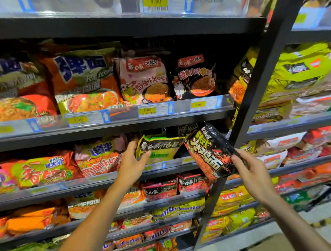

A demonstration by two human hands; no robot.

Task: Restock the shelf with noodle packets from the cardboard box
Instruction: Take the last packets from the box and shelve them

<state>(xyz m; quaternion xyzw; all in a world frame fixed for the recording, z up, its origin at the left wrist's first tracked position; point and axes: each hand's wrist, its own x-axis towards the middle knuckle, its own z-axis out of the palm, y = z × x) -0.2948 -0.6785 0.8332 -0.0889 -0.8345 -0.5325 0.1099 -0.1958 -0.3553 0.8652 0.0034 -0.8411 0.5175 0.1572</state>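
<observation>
My right hand point(249, 167) grips a black and orange noodle packet point(209, 153) by its lower right edge and holds it tilted in front of the shelf point(164, 166) at mid height. My left hand point(132, 161) reaches to that same shelf and holds the left edge of a yellow-green and black noodle packet point(160, 148) that stands there, thumb in front of it. A dark gap lies between that packet and the black one. A corner of the cardboard box point(273, 246) shows at the bottom right, on the floor.
Several shelves above and below are filled with noodle packets, with price tags on clear front rails. A black upright post point(258, 88) runs diagonally just behind the held packet and divides off a second shelf bay at the right. Floor with a yellow-black stripe lies bottom right.
</observation>
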